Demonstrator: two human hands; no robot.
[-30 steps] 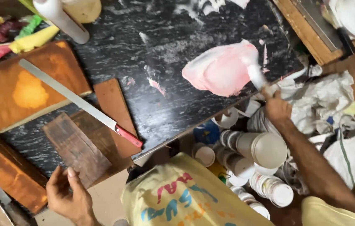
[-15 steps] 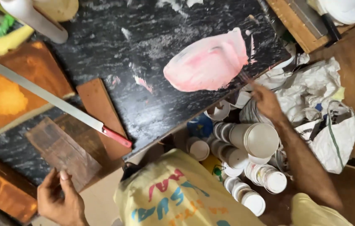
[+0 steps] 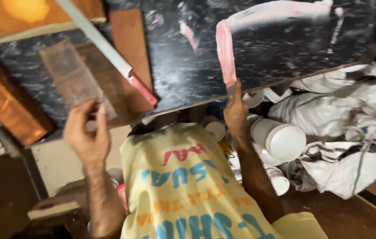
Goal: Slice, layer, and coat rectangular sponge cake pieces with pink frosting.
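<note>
Two hands (right (image 3: 236, 110) on scraper (image 3: 226, 57))

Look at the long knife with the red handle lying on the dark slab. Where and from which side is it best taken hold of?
Probably by the red handle, the knife's near end, which points toward the slab's front edge. Come from that edge, between the left hand and right hand; the long pale blade runs away up-left and should be avoided.
</note>
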